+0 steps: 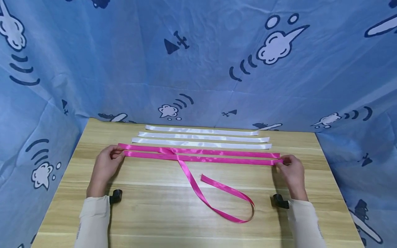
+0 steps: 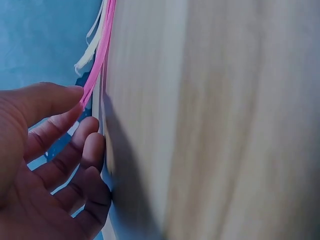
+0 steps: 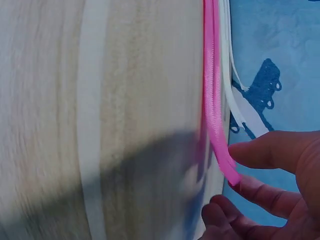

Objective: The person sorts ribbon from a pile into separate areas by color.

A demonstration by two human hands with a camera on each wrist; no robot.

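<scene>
My left hand (image 1: 107, 163) pinches the left end of the lower straight pink ribbon (image 1: 229, 160) between thumb and forefinger. At its right end, my right hand (image 1: 292, 172) pinches the same ribbon, so it stretches straight across the table. Just behind it, nearly parallel, lies another straight pink ribbon (image 1: 229, 152). A looser length of pink ribbon (image 1: 225, 188) crosses the pair left of centre and curves in a loop toward the front. In the left wrist view, thumb and forefinger meet on the pink ribbon (image 2: 102, 52); the right wrist view shows a similar pinch on pink ribbon (image 3: 214, 100).
Three white ribbons (image 1: 201, 143) lie in parallel rows behind the pink ones, near the back edge of the wooden table (image 1: 155, 217). Blue patterned cloth (image 1: 201, 69) hangs at the back and both sides. A small black device (image 1: 116, 196) sits at each wrist.
</scene>
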